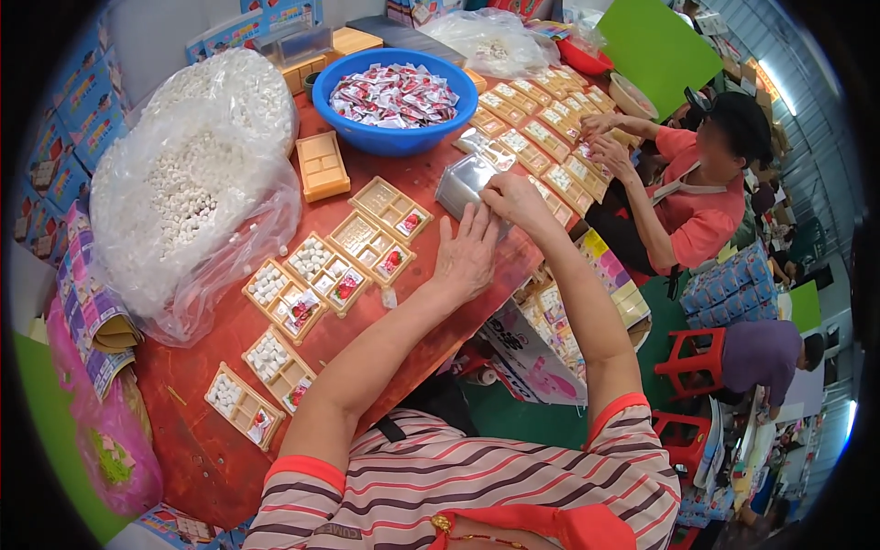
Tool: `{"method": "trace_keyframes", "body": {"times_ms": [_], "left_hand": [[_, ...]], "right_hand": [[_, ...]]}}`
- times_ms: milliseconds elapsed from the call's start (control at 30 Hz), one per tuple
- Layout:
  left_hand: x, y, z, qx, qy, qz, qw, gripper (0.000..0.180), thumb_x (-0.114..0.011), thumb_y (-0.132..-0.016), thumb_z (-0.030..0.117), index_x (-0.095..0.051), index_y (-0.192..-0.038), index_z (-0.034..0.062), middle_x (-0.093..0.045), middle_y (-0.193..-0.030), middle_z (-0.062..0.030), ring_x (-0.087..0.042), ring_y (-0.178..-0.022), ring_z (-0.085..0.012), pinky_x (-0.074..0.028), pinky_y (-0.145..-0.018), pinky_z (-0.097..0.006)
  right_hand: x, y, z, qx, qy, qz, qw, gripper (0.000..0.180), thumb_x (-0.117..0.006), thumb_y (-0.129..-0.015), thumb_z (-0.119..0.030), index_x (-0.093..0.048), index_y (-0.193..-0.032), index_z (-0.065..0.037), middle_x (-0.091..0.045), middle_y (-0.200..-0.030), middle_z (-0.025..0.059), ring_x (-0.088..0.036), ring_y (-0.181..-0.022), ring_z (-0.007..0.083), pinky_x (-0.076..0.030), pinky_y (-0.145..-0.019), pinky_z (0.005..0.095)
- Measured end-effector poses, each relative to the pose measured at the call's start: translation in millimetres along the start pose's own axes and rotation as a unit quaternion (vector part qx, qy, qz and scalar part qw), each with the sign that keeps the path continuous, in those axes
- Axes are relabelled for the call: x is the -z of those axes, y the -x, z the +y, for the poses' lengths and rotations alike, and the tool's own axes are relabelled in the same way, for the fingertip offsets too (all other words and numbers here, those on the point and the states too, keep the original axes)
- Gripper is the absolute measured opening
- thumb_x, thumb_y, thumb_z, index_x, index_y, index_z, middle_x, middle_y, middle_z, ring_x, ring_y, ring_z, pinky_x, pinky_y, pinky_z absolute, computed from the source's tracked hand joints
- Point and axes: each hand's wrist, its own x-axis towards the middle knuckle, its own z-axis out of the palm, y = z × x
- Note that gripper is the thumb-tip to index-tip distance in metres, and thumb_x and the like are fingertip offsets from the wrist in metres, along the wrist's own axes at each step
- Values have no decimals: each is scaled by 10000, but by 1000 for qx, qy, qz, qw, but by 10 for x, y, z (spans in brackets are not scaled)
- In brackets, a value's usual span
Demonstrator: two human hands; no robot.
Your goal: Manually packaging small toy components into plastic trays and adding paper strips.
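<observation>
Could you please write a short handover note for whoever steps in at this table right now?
Left hand: flat, palm down on the red table, holding nothing.
Right hand: fingers on the stack of clear plastic lids at the table's edge; whether it grips one cannot be told.
In front: a row of tan compartment trays. Those nearer the person hold white pellets and a red sachet; the farthest shows only a sachet.
Supplies: bags of white pellets at left, blue basin of red sachets behind.
Done: most trays filled.
Left: far trays look short of pellets; none in this row has a lid on.
A co-worker handles more trays at right.
</observation>
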Motion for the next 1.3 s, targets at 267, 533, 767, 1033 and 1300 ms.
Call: {"method": "trace_keyframes", "body": {"times_ms": [267, 533, 767, 1033, 1300], "left_hand": [[20, 3, 6, -14, -25, 0, 1000, 692, -572, -816, 194, -337, -1437, -1, -280, -1508, -208, -366, -1338, -391, -310, -994, -655], [50, 3, 15, -16, -12, 6, 1000, 700, -583, -798, 183, -343, -1429, -4, -307, -1483, -213, -428, -1259, -392, -325, -982, -638], [29, -19, -3, -17, -1, 4, 1000, 702, -595, -786, 179, -355, -1420, -4, -313, -1476, -211, -440, -1228, -378, -329, -972, -627], [35, -54, -4, -20, -9, 27, 999, 686, -598, -781, 185, -378, -1406, 7, -342, -1453, -204, -459, -1179, -364, -337, -947, -596], [158, 66, 2, 57, 183, 118, 974, 731, -634, -785, 179, -337, -1434, 20, -396, -1402, -199, -452, -1206, -347, -353, -982, -500]], "right_hand": [[17, -230, -99, 8, 111, -92, 990, 216, -547, -773, -171, -686, -783, -6, -677, -785, 216, -670, -773, 374, -529, -727, 452], [69, -244, -93, 21, 81, -102, 991, 174, -556, -740, -117, -693, -781, -18, -682, -762, 198, -680, -758, 353, -535, -718, 435], [60, -252, -115, 22, 120, -102, 987, 175, -557, -741, -116, -695, -778, -14, -680, -756, 204, -680, -758, 354, -536, -719, 438], [-2, -247, 26, 31, 89, -39, 995, 191, -548, -763, -136, -686, -800, -9, -672, -778, 208, -668, -760, 364, -525, -716, 446], [210, -4, -54, 117, -107, 90, 983, 188, -555, -843, -144, -641, -854, 22, -620, -796, 159, -616, -789, 273, -477, -730, 350]]}}
